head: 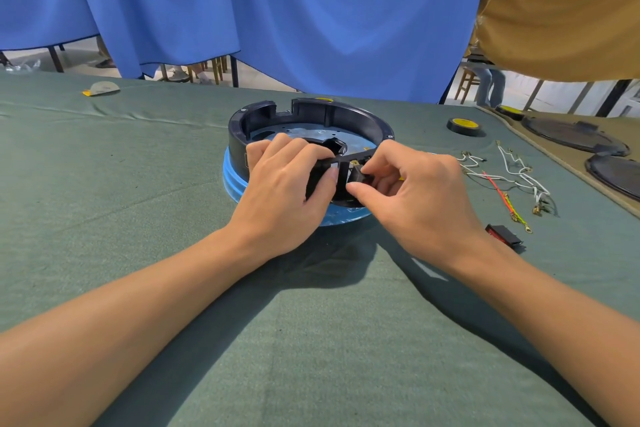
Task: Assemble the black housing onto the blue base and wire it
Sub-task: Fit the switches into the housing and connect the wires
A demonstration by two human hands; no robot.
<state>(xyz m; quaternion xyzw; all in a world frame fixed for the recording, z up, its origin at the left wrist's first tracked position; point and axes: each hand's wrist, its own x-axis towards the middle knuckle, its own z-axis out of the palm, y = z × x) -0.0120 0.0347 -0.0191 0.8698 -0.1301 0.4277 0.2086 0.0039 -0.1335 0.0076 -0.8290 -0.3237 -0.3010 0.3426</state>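
Observation:
A round black housing (311, 114) sits on the blue base (232, 180) in the middle of the green table. My left hand (284, 191) grips the housing's near wall, thumb outside and fingers curled over the rim. My right hand (412, 194) pinches a small black part (360, 176) between thumb and forefinger, pressed against an opening in that near wall. A silvery plate (311, 132) shows inside the housing. The near rim is mostly hidden by both hands.
Loose white, red and yellow-green wires (509, 180) lie to the right, with a small black-and-red switch (504, 235) near them. A roll of black tape (464, 126) and dark round covers (575, 135) sit at the far right. A person in tan stands beyond.

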